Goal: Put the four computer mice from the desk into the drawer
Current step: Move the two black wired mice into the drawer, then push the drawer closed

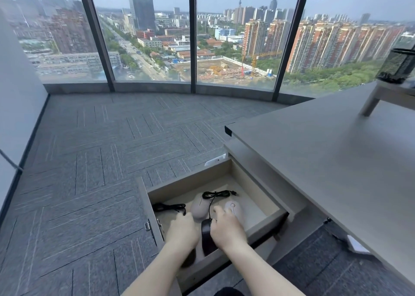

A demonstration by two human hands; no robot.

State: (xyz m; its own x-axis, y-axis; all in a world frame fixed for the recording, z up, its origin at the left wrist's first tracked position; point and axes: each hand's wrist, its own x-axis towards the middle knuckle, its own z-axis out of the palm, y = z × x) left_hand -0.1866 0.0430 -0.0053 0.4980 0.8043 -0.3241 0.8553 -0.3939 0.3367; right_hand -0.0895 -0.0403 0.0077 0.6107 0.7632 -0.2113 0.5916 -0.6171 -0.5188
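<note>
The open drawer under the desk holds the computer mice. A grey-pink mouse and a white mouse lie side by side at the back. A black corded mouse lies between my hands, its cable coiled toward the back. A second dark mouse is mostly hidden under my left forearm, and another coiled cable lies at the left. My left hand hovers inside the drawer with its fingers bent down and hidden. My right hand has spread fingers over the white mouse's near end.
The drawer front stands out over the grey carpet floor. A black mesh pen cup sits on a small riser at the desk's far right. Floor-to-ceiling windows close off the far side.
</note>
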